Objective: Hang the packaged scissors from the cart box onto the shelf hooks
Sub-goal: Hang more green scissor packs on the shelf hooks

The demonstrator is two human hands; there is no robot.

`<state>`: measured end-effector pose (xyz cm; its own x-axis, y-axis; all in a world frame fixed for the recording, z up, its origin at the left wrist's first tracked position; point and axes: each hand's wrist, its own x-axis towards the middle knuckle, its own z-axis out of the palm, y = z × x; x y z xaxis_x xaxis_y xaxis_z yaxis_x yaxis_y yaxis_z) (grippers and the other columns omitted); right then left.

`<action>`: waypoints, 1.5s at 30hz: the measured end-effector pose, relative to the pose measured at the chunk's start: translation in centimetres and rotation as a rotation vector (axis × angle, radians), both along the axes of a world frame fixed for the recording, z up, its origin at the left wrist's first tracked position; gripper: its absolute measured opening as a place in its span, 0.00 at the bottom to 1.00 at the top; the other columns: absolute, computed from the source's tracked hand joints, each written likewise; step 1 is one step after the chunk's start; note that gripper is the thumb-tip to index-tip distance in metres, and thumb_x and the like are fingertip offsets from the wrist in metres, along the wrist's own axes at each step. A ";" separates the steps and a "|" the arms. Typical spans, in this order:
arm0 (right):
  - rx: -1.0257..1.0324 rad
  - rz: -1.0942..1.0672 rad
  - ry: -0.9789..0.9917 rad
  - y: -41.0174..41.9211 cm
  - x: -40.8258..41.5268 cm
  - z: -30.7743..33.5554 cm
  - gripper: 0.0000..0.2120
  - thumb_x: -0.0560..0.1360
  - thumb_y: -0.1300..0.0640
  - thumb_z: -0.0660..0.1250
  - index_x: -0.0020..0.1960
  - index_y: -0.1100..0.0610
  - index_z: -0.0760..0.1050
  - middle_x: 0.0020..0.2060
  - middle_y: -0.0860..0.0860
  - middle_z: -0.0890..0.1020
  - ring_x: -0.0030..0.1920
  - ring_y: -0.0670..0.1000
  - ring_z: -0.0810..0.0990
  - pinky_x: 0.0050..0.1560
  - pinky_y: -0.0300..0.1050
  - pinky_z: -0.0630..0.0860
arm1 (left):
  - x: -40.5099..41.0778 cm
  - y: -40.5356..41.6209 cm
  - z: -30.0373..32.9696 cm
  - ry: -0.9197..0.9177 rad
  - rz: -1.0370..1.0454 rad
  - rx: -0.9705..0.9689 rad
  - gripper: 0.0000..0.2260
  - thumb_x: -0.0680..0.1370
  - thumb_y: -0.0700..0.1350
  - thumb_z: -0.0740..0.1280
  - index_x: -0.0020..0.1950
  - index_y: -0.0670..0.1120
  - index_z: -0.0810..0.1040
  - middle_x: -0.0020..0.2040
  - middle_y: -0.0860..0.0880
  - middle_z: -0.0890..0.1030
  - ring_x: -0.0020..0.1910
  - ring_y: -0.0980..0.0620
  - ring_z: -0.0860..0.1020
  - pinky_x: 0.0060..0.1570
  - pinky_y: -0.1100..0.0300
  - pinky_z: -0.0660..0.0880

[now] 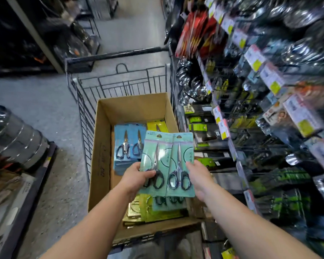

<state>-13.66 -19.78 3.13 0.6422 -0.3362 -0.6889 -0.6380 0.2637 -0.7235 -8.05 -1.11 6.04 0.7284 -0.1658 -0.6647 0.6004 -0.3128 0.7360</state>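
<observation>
Item: two flat mint-green carded packs of black-handled steel scissors, held side by side just above the open brown cardboard box, which sat in the grey wire shopping cart. The left hand gripped the left pack at its lower edge, thumb laid across the front by the handle loops; the right hand held the right pack's outer edge, its fingers hidden behind the card, so the exact hold there could not be told. Handling, as judged: light, thin and fairly stiff across the card, with a glossy plastic face that looked likely to slip, and most of the weight low at the handles; best taken by the card's lower half, leaving the top hang-hole free for a hook. Box contents: toward its far end, a stack of blue carded packs of small black-handled shears, and beside that a yellow carded pack; below the held packs, more mint-green scissor packs on gold and yellow-green packs. To the right of the box stood the shelf of pegged goods, blurred, its hooks not clearly made out.
</observation>
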 end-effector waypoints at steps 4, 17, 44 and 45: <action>0.019 -0.079 -0.065 -0.9 -1.8 2.1 0.25 0.73 0.47 0.60 0.68 0.54 0.69 0.65 0.53 0.76 0.64 0.58 0.75 0.66 0.68 0.69 | -0.9 -1.5 1.1 -0.052 -0.033 0.018 0.09 0.75 0.37 0.73 0.54 0.43 0.79 0.49 0.43 0.85 0.50 0.43 0.83 0.48 0.48 0.82; -0.172 -0.379 -0.078 1.2 -9.4 5.3 0.13 0.75 0.56 0.71 0.58 0.56 0.76 0.53 0.51 0.83 0.52 0.54 0.81 0.50 0.49 0.78 | -2.8 -2.6 2.6 -0.093 -0.372 -0.092 0.10 0.76 0.38 0.72 0.56 0.41 0.77 0.49 0.41 0.85 0.43 0.43 0.85 0.39 0.49 0.83; -0.243 -1.329 -0.097 14.4 -45.2 4.8 0.38 0.76 0.52 0.71 0.78 0.60 0.56 0.76 0.55 0.64 0.74 0.59 0.65 0.71 0.58 0.63 | -31.3 -4.0 4.1 -0.142 -1.298 -0.161 0.08 0.76 0.42 0.73 0.54 0.44 0.80 0.50 0.46 0.85 0.41 0.54 0.81 0.33 0.64 0.74; -0.233 -1.360 -0.105 15.5 -47.4 4.9 0.39 0.75 0.51 0.72 0.78 0.59 0.56 0.76 0.55 0.64 0.74 0.58 0.65 0.71 0.58 0.63 | -33.6 -3.5 4.3 -0.146 -1.322 -0.170 0.09 0.75 0.42 0.73 0.54 0.44 0.80 0.50 0.46 0.85 0.41 0.55 0.80 0.33 0.64 0.73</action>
